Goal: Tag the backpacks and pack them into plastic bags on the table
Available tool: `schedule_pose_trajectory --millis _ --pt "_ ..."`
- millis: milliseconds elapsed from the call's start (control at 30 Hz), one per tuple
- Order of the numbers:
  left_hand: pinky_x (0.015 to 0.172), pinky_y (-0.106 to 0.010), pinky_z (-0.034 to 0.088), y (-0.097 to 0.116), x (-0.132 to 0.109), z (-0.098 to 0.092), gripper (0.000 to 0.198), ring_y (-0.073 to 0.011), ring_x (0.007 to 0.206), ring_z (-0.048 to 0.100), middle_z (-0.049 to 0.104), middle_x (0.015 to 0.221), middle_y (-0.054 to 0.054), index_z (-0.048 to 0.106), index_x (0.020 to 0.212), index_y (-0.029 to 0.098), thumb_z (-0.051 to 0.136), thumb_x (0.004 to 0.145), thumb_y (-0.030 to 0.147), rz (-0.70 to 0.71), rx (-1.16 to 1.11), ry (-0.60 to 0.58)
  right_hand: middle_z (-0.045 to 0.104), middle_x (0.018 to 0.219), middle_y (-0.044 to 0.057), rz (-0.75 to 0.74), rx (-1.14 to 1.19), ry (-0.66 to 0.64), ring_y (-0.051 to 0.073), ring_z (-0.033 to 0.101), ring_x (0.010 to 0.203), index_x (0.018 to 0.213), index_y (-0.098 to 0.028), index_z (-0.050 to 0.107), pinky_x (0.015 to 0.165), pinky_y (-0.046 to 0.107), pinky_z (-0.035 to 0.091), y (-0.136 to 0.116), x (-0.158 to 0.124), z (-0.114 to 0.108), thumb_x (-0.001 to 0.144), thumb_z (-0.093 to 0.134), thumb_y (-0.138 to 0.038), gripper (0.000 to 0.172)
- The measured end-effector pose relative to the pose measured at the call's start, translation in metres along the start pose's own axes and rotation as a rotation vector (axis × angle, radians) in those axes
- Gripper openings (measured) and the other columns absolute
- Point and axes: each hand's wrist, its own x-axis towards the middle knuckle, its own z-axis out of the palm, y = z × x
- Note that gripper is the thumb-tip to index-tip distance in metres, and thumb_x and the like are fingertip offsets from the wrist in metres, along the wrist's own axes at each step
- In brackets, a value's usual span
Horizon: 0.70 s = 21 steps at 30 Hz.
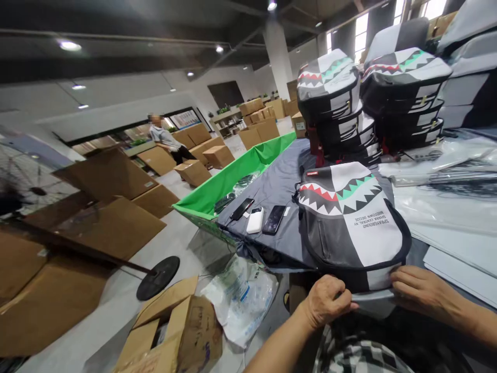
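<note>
A black and white backpack lies on the cloth-covered table in front of me. A jagged shark-mouth print in red and green crosses it, and its lettering appears upside down to me. Along its near edge runs a strip of pale translucent plastic. My left hand is closed in a pinch at the left end of this strip, close to the backpack's bottom. My right hand has its fingers curled at the backpack's near right corner, at the strip's other end. Its fingertips are partly hidden.
Stacked backpacks stand behind. Clear plastic bags lie at right. Two dark phones and a white power bank rest at left, beside a green bin. An open carton sits below; a person walks among boxes.
</note>
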Motion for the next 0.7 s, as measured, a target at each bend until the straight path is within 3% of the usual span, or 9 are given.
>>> schedule_pose_trajectory --millis 100,233,300,367,433,533,633,700 --pt "0.06 -0.022 0.041 -0.013 0.007 -0.011 0.037 -0.0102 0.066 0.052 0.062 0.086 -0.003 0.062 0.085 0.017 0.056 0.099 0.051 0.085 -0.008 -0.303 0.062 0.073 0.001 -0.079 -0.026 -0.115 0.016 0.057 0.065 0.082 -0.023 0.058 0.063 0.03 0.044 0.003 0.008 0.0 0.101 0.05 -0.028 0.021" --pt "0.07 -0.026 0.045 -0.025 0.038 -0.041 0.025 -0.0145 0.081 0.06 0.066 0.092 -0.001 0.06 0.113 0.017 0.061 0.099 0.038 0.106 -0.064 -0.658 0.065 0.08 0.003 -0.003 0.146 -0.321 0.019 0.059 0.072 0.09 -0.023 0.061 0.064 0.031 0.043 0.007 0.026 -0.021 0.098 0.05 -0.026 0.014" --pt "0.075 -0.028 0.045 -0.034 0.063 -0.061 0.021 -0.0161 0.087 0.061 0.067 0.093 -0.001 0.058 0.114 0.017 0.062 0.099 0.032 0.119 -0.126 -0.769 0.064 0.08 0.004 0.051 0.269 -0.378 0.019 0.059 0.071 0.083 -0.023 0.058 0.064 0.031 0.043 0.007 0.041 -0.043 0.099 0.053 -0.035 0.021" --pt "0.08 -0.029 0.045 -0.043 0.09 -0.084 0.019 -0.0173 0.091 0.061 0.067 0.096 -0.003 0.057 0.111 0.017 0.065 0.097 0.028 0.131 -0.169 -0.808 0.064 0.083 0.005 0.093 0.297 -0.363 0.02 0.059 0.073 0.086 -0.022 0.058 0.064 0.031 0.044 0.006 0.058 -0.067 0.093 0.064 -0.046 0.026" --pt "0.08 -0.03 0.044 -0.05 0.116 -0.104 0.026 -0.0187 0.092 0.061 0.067 0.097 -0.004 0.056 0.11 0.017 0.069 0.094 0.032 0.118 -0.142 -0.778 0.063 0.082 0.004 0.082 0.214 -0.269 0.02 0.058 0.071 0.087 -0.022 0.056 0.062 0.031 0.043 0.006 0.074 -0.087 0.087 0.072 -0.046 0.028" --pt "0.073 -0.031 0.043 -0.052 0.146 -0.123 0.038 -0.02 0.086 0.058 0.063 0.091 -0.004 0.055 0.1 0.016 0.07 0.091 0.049 0.073 -0.015 -0.596 0.059 0.075 0.001 0.004 0.014 -0.013 0.018 0.055 0.065 0.09 -0.023 0.052 0.061 0.031 0.041 0.008 0.092 -0.101 0.094 0.056 -0.027 0.007" --pt "0.068 -0.031 0.043 -0.047 0.162 -0.122 0.036 -0.0194 0.077 0.054 0.058 0.081 -0.003 0.053 0.091 0.017 0.051 0.101 0.051 0.03 0.09 -0.315 0.059 0.08 0.004 0.013 -0.185 0.293 0.021 0.056 0.069 0.099 -0.023 0.05 0.064 0.033 0.044 0.004 0.103 -0.101 0.096 0.044 -0.024 0.007" --pt "0.065 -0.031 0.042 -0.044 0.165 -0.114 0.033 -0.0187 0.071 0.052 0.053 0.075 -0.002 0.051 0.083 0.018 0.037 0.107 0.037 0.008 0.165 -0.113 0.059 0.085 0.006 0.069 -0.249 0.371 0.023 0.057 0.074 0.101 -0.023 0.049 0.067 0.036 0.046 -0.004 0.106 -0.097 0.096 0.048 -0.03 0.009"
